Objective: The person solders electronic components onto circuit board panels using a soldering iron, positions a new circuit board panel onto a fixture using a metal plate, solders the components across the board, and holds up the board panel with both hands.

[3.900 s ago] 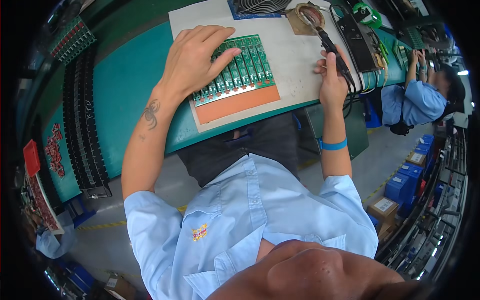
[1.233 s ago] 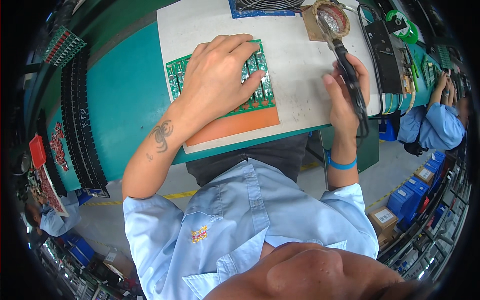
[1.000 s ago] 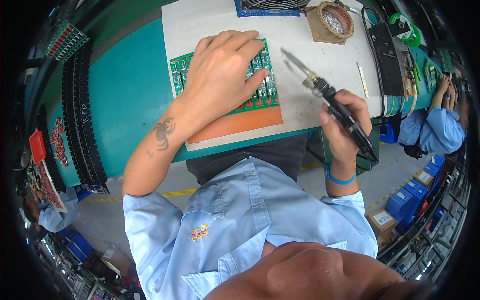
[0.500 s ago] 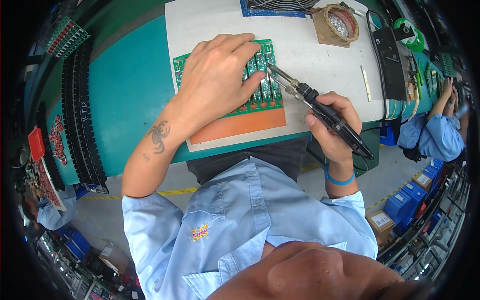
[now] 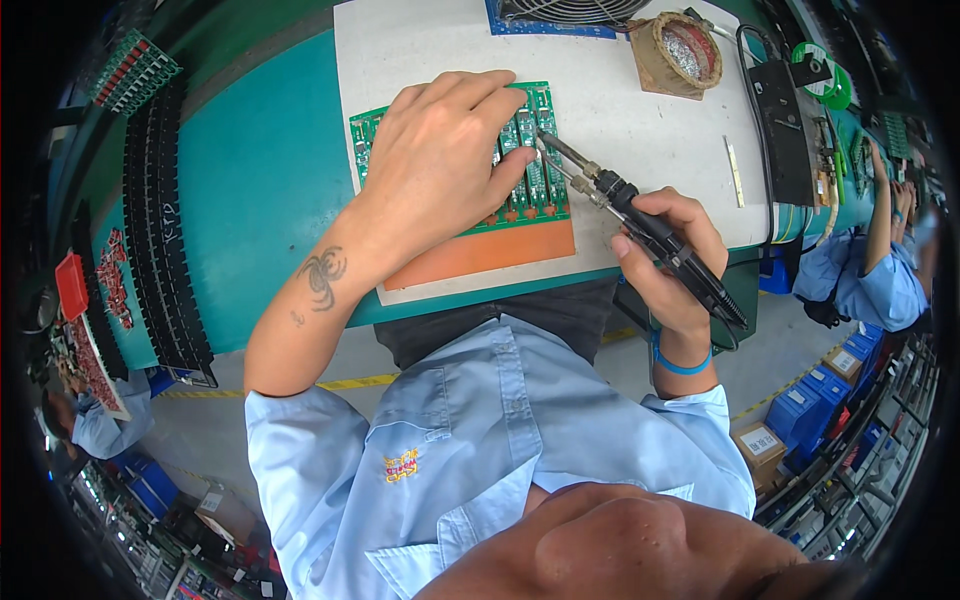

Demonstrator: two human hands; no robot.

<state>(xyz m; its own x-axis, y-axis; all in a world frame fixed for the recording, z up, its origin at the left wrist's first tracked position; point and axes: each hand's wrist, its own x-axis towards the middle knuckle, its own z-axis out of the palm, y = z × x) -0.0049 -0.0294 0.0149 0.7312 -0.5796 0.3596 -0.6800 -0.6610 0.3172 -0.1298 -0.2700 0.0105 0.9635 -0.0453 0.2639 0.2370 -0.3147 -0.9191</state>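
Note:
My left hand (image 5: 440, 145) lies across a green circuit board panel (image 5: 543, 105), its fingers stretched over the far edge and the thumb apart. It covers much of the panel's left and middle. Under the panel is an orange-brown sheet (image 5: 490, 255), its near strip showing. In my right hand (image 5: 685, 245) is a black soldering iron (image 5: 650, 225) with a thin metal guide beside its tip. The fingers and thumb wrap its grip. The iron points to the far left, its tip at the panel's right part; I cannot tell whether it touches.
A round tip-cleaning pot (image 5: 690, 55) stands at the far right of the white work surface (image 5: 640, 130), beside a black box (image 5: 780, 130) and a green spool (image 5: 825, 75). A fan (image 5: 570, 8) sits at the back. Black slotted racks (image 5: 165, 230) line the left. Another person (image 5: 865, 270) works at right.
Both my hands, the panel and the iron keep nearly the same places, with a slight shift of the whole view. At the right, the other person's arm now reaches farther forward.

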